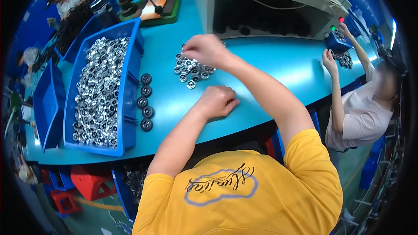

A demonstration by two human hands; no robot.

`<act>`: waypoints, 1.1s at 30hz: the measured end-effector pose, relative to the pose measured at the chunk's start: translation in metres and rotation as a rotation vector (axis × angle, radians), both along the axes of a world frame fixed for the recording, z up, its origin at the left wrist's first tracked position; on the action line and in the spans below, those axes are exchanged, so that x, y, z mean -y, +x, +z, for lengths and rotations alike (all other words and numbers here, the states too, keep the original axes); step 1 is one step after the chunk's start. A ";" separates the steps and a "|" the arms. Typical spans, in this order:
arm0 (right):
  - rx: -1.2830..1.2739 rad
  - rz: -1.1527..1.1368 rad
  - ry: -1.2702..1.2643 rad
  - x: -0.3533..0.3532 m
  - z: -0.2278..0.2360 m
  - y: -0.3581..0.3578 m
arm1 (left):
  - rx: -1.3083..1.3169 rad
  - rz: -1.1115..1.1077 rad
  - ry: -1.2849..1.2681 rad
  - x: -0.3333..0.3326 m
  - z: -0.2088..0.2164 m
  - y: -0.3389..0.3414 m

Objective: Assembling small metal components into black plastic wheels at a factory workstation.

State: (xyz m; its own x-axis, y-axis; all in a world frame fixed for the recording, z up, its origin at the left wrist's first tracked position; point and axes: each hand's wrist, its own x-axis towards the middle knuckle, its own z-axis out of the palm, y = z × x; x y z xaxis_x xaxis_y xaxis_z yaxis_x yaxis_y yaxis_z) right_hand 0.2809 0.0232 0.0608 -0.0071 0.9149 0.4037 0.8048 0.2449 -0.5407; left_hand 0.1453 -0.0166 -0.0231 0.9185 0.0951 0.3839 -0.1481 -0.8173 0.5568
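Over a loose pile of small silver-and-black wheel hubs (188, 67), my right hand (206, 49) reaches in with its fingers drawn together. Its fingertips are at the pile's far left side, and whatever is in them is too small to make out. Closer to me, my left hand (217, 101) rests curled on the turquoise table (257, 78). Its fingers are bent under, so anything inside is hidden. One hub (190, 85) lies at the near edge of the pile. To the left, several black wheels (142, 102) stand in a row.
A large blue bin (130, 85) full of similar hubs stands at left, beside another blue bin (48, 104). A pale open-fronted box (207, 13) with dark contents is at the back. At right, a co-worker (359, 109) reaches over another hub pile (344, 58). Red stools (89, 182) are below.
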 end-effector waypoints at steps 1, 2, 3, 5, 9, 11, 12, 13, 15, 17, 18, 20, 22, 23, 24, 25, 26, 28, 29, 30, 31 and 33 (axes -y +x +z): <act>0.021 -0.175 0.018 0.015 -0.007 0.030 | 0.030 0.005 0.005 0.001 0.002 0.001; -0.026 -0.332 0.028 0.027 -0.018 0.062 | 0.071 0.018 0.000 0.002 0.000 0.002; -0.056 -0.491 0.072 0.042 -0.029 0.092 | 0.079 0.021 -0.007 0.004 0.002 0.004; 0.076 -0.772 0.006 0.066 -0.050 0.145 | 0.095 0.023 -0.025 0.007 0.004 0.009; 0.213 -0.855 0.027 0.069 -0.074 0.172 | 0.074 0.062 -0.034 0.010 0.010 0.010; 0.246 -0.854 0.018 0.068 -0.076 0.175 | 0.070 0.089 -0.076 0.010 0.009 0.009; 0.211 -0.833 -0.008 0.069 -0.073 0.175 | 0.079 0.104 -0.108 0.009 0.008 0.008; 0.152 -0.793 0.004 0.070 -0.073 0.172 | 0.090 0.138 -0.179 0.007 0.009 0.008; 0.008 -0.677 0.057 0.073 -0.064 0.149 | 0.120 0.240 -0.364 0.004 0.011 0.005; -0.186 -0.522 0.083 0.083 -0.049 0.113 | 0.211 0.320 -0.541 -0.004 0.007 0.005; -0.297 -0.439 0.069 0.090 -0.040 0.095 | 0.264 0.355 -0.629 -0.007 0.005 0.005; -0.476 -0.306 0.020 0.099 -0.038 0.066 | 0.320 0.370 -0.739 -0.011 0.007 0.005; -0.597 -0.196 -0.038 0.102 -0.042 0.044 | 0.409 0.348 -0.801 -0.013 0.004 0.007; -0.744 -0.144 -0.055 0.103 -0.044 0.037 | 0.437 0.349 -0.813 -0.013 0.004 0.008; -0.890 -0.090 -0.073 0.104 -0.047 0.030 | 0.464 0.350 -0.824 -0.012 0.004 0.008; -1.035 -0.037 -0.090 0.104 -0.051 0.024 | 0.492 0.349 -0.835 -0.013 0.004 0.007; -1.058 0.001 -0.092 0.104 -0.054 0.022 | 0.484 0.343 -0.872 -0.014 0.007 0.006; -1.104 -0.025 -0.087 0.105 -0.061 0.019 | 0.383 0.349 -0.855 -0.018 0.006 0.001; -1.126 -0.038 -0.085 0.105 -0.061 0.017 | 0.334 0.351 -0.847 -0.019 0.005 0.000; -1.137 -0.028 -0.095 0.106 -0.060 0.015 | 0.354 0.351 -0.892 -0.017 0.006 0.001; -1.148 -0.018 -0.106 0.108 -0.057 0.013 | 0.371 0.336 -0.935 -0.017 0.005 0.001; -1.147 0.009 -0.117 0.111 -0.056 0.013 | 0.391 0.307 -1.014 -0.018 0.004 0.002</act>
State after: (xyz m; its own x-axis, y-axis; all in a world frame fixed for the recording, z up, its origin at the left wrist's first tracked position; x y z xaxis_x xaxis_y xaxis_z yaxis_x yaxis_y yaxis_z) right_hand 0.2934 -0.0877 0.0051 0.3027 0.9488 0.0897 -0.1759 0.1481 -0.9732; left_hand 0.1472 0.0014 -0.0186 0.6361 0.7274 0.2575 -0.3288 -0.0464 0.9433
